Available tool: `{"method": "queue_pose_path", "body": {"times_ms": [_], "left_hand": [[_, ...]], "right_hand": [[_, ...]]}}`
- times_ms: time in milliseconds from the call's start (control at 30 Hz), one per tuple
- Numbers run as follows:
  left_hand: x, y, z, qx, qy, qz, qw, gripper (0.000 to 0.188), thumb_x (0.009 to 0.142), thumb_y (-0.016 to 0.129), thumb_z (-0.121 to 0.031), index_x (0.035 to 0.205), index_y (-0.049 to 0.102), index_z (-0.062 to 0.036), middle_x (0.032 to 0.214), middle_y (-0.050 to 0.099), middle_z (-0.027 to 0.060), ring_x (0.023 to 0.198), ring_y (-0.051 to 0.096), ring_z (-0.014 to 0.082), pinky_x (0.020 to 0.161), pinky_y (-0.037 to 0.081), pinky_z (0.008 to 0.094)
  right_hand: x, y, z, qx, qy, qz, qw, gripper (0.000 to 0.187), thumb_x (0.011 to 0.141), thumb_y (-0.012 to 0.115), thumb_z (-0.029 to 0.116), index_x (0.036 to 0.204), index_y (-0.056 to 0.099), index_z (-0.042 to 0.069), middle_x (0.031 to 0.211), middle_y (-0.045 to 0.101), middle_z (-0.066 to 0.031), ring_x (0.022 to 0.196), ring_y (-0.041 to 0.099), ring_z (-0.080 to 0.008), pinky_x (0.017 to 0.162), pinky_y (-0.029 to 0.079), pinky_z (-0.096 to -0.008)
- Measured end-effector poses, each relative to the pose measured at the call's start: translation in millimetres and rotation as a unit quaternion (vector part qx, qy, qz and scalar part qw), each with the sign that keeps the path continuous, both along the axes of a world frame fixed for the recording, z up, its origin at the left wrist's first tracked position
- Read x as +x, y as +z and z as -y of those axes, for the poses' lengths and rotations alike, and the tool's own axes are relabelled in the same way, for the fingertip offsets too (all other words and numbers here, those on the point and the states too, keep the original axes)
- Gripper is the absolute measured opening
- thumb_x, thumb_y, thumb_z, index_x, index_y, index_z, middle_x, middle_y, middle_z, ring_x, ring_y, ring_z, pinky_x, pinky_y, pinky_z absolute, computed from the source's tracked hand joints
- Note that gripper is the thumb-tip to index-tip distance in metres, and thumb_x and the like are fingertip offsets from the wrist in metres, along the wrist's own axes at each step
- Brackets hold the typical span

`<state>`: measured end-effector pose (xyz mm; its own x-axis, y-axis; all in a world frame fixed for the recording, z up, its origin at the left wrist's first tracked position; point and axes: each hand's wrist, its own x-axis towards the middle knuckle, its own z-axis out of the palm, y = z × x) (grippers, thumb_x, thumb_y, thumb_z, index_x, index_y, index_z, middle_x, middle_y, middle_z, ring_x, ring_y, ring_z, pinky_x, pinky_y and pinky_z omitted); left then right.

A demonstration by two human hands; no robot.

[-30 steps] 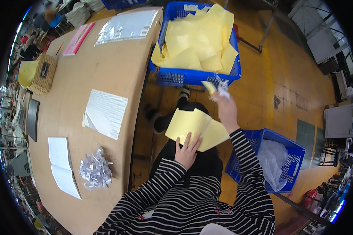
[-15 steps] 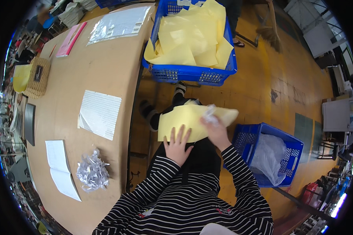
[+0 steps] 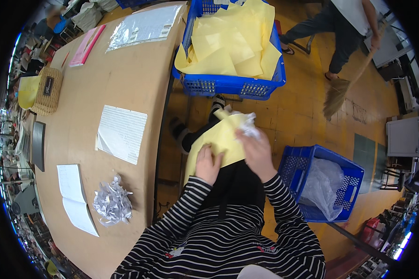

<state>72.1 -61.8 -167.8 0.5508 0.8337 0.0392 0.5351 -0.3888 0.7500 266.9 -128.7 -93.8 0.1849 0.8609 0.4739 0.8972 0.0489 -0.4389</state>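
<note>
A pale yellow sheet lies across my lap, its left part bending down over my thigh. My left hand rests on the sheet near its lower left edge, palm down, thumb apart from the fingers. My right hand is at the sheet's right side, closed on a crumpled whitish wad. Motion blurs the wad, so its material is unclear. A small strip of the sheet sticks up at its far edge. In front of me, a blue basket holds a heap of similar yellow sheets.
On the table at left lie a tangle of silvery strips, an open notebook, a printed sheet and a wicker basket. Another blue basket with clear plastic stands at right. A person sweeps with a broom.
The yellow sheet's right end no longer sticks out past my right hand. My left fingers, spread before, are closer together. The person with the broom has come further into view at upper right.
</note>
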Motion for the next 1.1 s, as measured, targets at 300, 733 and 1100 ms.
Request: {"method": "queue_pose_path", "body": {"times_ms": [300, 733, 1100], "left_hand": [[29, -6, 9, -0.023, -0.011, -0.144, 0.989, 0.093, 0.086, 0.065, -0.051, 0.153, 0.024, -0.002, 0.158, 0.031, 0.0161, 0.146, 0.031, 0.0303, 0.114, 0.03, 0.0526], [-12, 10, 20, 0.085, -0.148, -0.201, 0.965, 0.084, 0.092, 0.057, -0.055, 0.152, 0.03, -0.004, 0.158, 0.027, 0.0213, 0.144, 0.031, 0.0355, 0.114, 0.028, 0.0543], [1, 13, 22, 0.034, -0.124, -0.199, 0.972, 0.085, 0.094, 0.054, -0.052, 0.155, 0.021, -0.0032, 0.161, 0.023, 0.014, 0.148, 0.025, 0.0297, 0.116, 0.024, 0.0567]], "right_hand": [[-8, -63, -11, -0.112, 0.038, 0.043, 0.992, 0.032, 0.084, 0.059, 0.015, 0.114, 0.07, 0.018, 0.117, 0.069, 0.0049, 0.114, 0.06, -0.0139, 0.114, 0.035, -0.047], [-19, -33, -5, -0.059, 0.054, 0.004, 0.997, 0.028, 0.089, 0.058, 0.012, 0.113, 0.071, 0.014, 0.11, 0.071, -0.0058, 0.104, 0.063, -0.0256, 0.102, 0.045, -0.0438], [20, -88, -11, -0.03, -0.136, 0.075, 0.987, 0.03, 0.087, 0.058, 0.009, 0.113, 0.071, 0.017, 0.118, 0.07, 0.0018, 0.113, 0.061, -0.0187, 0.11, 0.035, -0.0493]]}}
